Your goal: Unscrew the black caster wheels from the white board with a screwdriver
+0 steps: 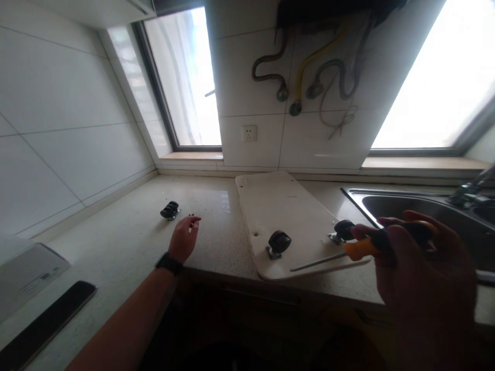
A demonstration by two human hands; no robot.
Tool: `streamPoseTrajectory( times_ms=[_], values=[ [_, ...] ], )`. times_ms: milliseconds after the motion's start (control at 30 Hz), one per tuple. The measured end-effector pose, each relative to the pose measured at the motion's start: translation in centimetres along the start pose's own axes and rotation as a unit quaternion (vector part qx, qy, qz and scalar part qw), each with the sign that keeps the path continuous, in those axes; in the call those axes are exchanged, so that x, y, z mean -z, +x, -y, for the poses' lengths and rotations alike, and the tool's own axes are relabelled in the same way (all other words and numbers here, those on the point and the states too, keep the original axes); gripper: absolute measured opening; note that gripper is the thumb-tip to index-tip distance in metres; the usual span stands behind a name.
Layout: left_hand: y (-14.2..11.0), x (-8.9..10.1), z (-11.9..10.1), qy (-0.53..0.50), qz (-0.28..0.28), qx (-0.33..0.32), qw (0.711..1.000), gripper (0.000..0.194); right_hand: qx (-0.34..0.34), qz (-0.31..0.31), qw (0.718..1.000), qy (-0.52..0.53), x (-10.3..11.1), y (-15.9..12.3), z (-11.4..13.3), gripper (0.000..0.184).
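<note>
Right hand [421,281]: closed around the handle of a screwdriver [358,251], its shaft pointing left over the board's near end.
Left hand [183,239]: fingers drawn narrow above the desk [220,247] (contents, if any, cannot be told), just beside a loose caster [169,210].
Board [276,206]: between the hands, long axis running toward the wall; right hand nearer.
Mounted casters: left one [279,243] standing clear; right one [344,230] crowded by the right fingers.
Sink [361,206]: right of the board.
</note>
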State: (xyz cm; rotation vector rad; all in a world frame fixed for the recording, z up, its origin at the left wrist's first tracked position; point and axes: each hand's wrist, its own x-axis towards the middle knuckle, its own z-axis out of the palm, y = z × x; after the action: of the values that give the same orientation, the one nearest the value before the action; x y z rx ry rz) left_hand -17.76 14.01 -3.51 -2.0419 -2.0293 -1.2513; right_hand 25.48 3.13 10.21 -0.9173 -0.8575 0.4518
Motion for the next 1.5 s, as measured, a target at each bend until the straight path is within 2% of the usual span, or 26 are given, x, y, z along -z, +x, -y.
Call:
streamPoseTrajectory(
  times_ms=[67,100,167,233,333,467,633,800,900,1267,1500],
  values=[
    [-1.8,-0.2,-3.3,-0.027,0.019,-0.05,0.998,0.028,-0.007,-0.036,0.999,0.021,-0.7,0.1,-0.1,0.034],
    [-2.7,-0.2,-4.9,-0.044,0.033,-0.1,0.993,0.026,0.002,-0.041,0.999,0.018,-0.9,0.0,-0.2,0.037],
    [-4.2,-0.2,-8.1,-0.068,0.053,-0.191,0.978,0.021,0.024,-0.032,0.999,0.008,-1.4,-0.2,-0.3,0.043],
    [-5.4,-0.1,-10.8,-0.08,0.066,-0.255,0.961,0.021,0.042,-0.013,0.999,0.002,-1.7,-0.4,-0.5,0.046],
    [-6.5,0.2,-13.8,-0.103,0.096,-0.282,0.949,0.029,0.079,0.013,0.997,0.002,-2.1,-0.8,-0.6,0.048],
    [-7.4,0.6,-15.9,-0.146,0.163,-0.246,0.944,0.044,0.144,0.025,0.989,-0.001,-2.3,-0.9,-0.4,0.049],
    [-7.9,1.0,-17.0,-0.157,0.213,-0.222,0.939,0.051,0.165,0.036,0.986,0.002,-2.3,-1.0,0.1,0.047],
    [-8.2,1.4,-17.5,-0.162,0.227,-0.226,0.933,0.036,0.174,0.03,0.984,-0.002,-2.3,-1.2,0.7,0.045],
    [-8.3,1.5,-17.7,-0.153,0.239,-0.228,0.931,0.033,0.167,0.051,0.985,0.005,-2.3,-1.3,1.1,0.043],
    [-8.6,0.5,-16.9,-0.125,0.223,-0.258,0.932,0.038,0.139,0.18,0.973,-0.042,-3.9,-1.5,0.3,0.045],
    [-8.7,0.2,-16.6,-0.122,0.217,-0.258,0.933,0.036,0.146,0.2,0.967,-0.053,-4.1,-1.4,0.5,0.045]
  ],
)
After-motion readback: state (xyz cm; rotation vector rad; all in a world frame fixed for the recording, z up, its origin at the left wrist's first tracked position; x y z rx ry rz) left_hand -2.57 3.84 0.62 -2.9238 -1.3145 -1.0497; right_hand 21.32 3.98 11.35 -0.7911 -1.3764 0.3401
